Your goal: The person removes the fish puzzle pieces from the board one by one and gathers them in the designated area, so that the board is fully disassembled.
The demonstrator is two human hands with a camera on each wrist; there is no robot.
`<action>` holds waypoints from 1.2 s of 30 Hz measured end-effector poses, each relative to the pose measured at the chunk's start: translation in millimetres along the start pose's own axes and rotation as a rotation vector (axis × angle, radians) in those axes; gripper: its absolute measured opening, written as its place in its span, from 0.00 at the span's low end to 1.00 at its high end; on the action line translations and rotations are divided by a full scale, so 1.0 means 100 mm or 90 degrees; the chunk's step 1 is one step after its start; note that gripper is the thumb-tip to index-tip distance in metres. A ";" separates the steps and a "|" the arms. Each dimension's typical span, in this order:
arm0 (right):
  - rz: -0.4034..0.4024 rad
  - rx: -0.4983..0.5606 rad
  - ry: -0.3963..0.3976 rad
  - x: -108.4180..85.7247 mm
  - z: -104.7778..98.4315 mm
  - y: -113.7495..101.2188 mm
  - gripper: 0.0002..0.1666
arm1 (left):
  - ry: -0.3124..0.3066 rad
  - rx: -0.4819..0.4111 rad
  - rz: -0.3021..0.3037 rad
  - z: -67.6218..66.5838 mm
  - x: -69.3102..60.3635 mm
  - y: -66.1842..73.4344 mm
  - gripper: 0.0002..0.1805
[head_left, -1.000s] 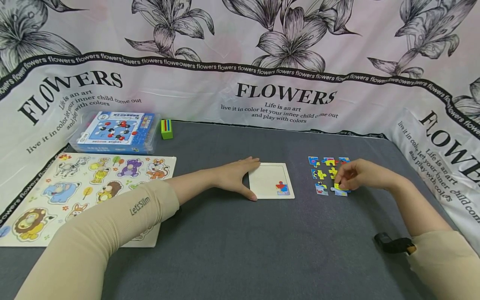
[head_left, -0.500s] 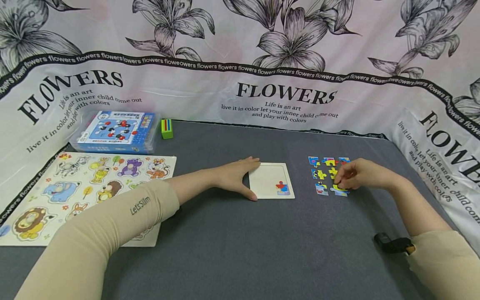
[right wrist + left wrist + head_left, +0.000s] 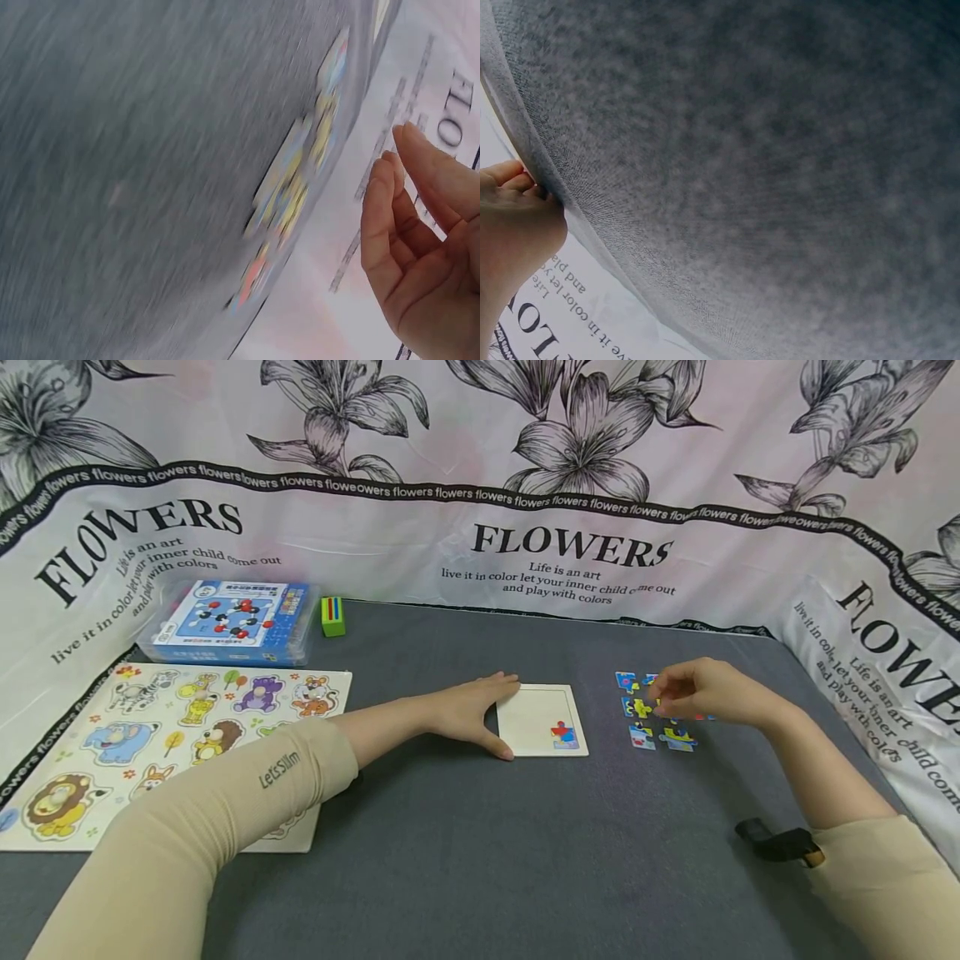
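Observation:
In the head view my left hand (image 3: 471,714) is spread at the left edge of a small pale puzzle board (image 3: 528,718), thumb and fingers apart. One red and blue jigsaw piece (image 3: 564,735) lies in the board's lower right corner. My right hand (image 3: 708,693) hovers over a group of colourful jigsaw pieces and hides some of them. A yellow and blue jigsaw piece (image 3: 678,739) lies below its fingers, beside another jigsaw piece (image 3: 642,737). In the right wrist view the right hand (image 3: 427,255) has loosely bent fingers, with no piece visible between fingertips and thumb.
On the left lies a large animal picture board (image 3: 172,739), partly under my left sleeve. Behind it are a blue and clear plastic box (image 3: 228,622) and a small green block (image 3: 333,617). A flower-printed cloth (image 3: 420,539) hangs behind the grey table (image 3: 480,843).
My right hand has lifted off the lower right jigsaw piece and shifted up and slightly left over the group. That piece now shows more fully. The left hand stays at the board.

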State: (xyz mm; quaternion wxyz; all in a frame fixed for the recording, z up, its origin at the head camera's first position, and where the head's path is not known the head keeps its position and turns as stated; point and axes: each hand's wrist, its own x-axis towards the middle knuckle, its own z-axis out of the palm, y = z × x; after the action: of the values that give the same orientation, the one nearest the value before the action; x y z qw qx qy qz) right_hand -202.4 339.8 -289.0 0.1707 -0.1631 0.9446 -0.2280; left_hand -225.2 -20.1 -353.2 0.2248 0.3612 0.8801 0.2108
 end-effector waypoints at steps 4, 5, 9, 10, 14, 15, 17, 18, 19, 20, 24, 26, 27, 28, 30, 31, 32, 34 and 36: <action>-0.016 0.000 -0.005 0.07 0.09 -0.17 0.09 | 0.001 -0.002 0.001 0.00 0.00 0.00 0.59; -0.024 -0.003 -0.006 0.09 0.11 -0.21 0.09 | 0.001 -0.003 0.000 0.00 0.00 0.00 0.59; -0.046 -0.015 -0.009 0.16 0.20 -0.35 0.10 | 0.000 -0.010 -0.002 0.01 0.01 0.00 0.59; -0.052 -0.016 -0.011 0.18 0.22 -0.39 0.10 | 0.000 -0.011 -0.002 0.01 0.01 0.00 0.59; -0.065 -0.016 -0.022 0.25 0.28 -0.50 0.11 | 0.002 -0.012 -0.003 0.02 0.01 0.01 0.59; -0.067 -0.012 -0.027 0.26 0.30 -0.52 0.11 | 0.002 -0.012 -0.004 0.02 0.01 0.01 0.59; -0.069 -0.004 -0.036 0.30 0.33 -0.56 0.11 | 0.003 -0.012 -0.005 0.02 0.01 0.01 0.59; -0.069 0.001 -0.042 0.32 0.34 -0.58 0.11 | 0.004 -0.013 -0.005 0.01 0.01 0.01 0.59; -0.070 0.007 -0.048 0.34 0.36 -0.59 0.11 | 0.004 -0.012 -0.006 0.01 0.00 0.01 0.59; -0.071 0.014 -0.054 0.37 0.37 -0.61 0.12 | 0.003 -0.013 -0.006 0.01 0.00 0.02 0.59; -0.083 0.033 -0.074 0.44 0.43 -0.65 0.13 | 0.001 -0.013 -0.008 0.01 0.00 0.02 0.59; -0.090 0.032 -0.081 0.46 0.46 -0.68 0.13 | 0.000 -0.014 -0.007 0.01 0.00 0.02 0.59; -0.092 0.031 -0.084 0.47 0.47 -0.69 0.13 | 0.001 -0.014 -0.007 0.01 0.00 0.02 0.59; -0.095 0.028 -0.088 0.48 0.49 -0.71 0.14 | 0.001 -0.015 -0.007 0.01 0.00 0.02 0.59; -0.098 0.026 -0.097 0.50 0.51 -0.73 0.14 | 0.002 -0.017 -0.006 0.01 0.00 0.02 0.59; -0.101 0.024 -0.101 0.51 0.53 -0.73 0.15 | 0.003 -0.017 -0.005 0.01 0.00 0.02 0.59; -0.103 0.026 -0.105 0.52 0.54 -0.74 0.16 | 0.004 -0.018 -0.005 0.01 0.00 0.02 0.59; -0.107 0.029 -0.110 0.53 0.57 -0.74 0.17 | 0.004 -0.020 -0.005 0.01 0.00 0.03 0.59; -0.109 0.033 -0.111 0.54 0.58 -0.73 0.17 | 0.004 -0.021 -0.005 0.01 0.00 0.03 0.59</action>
State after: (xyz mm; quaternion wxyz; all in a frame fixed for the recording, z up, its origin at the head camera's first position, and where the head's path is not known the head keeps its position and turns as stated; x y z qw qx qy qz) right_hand -210.4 235.3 -315.5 0.2363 -0.2581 0.9024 -0.2514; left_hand -223.3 -18.4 -352.2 0.2288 0.3530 0.8788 0.2253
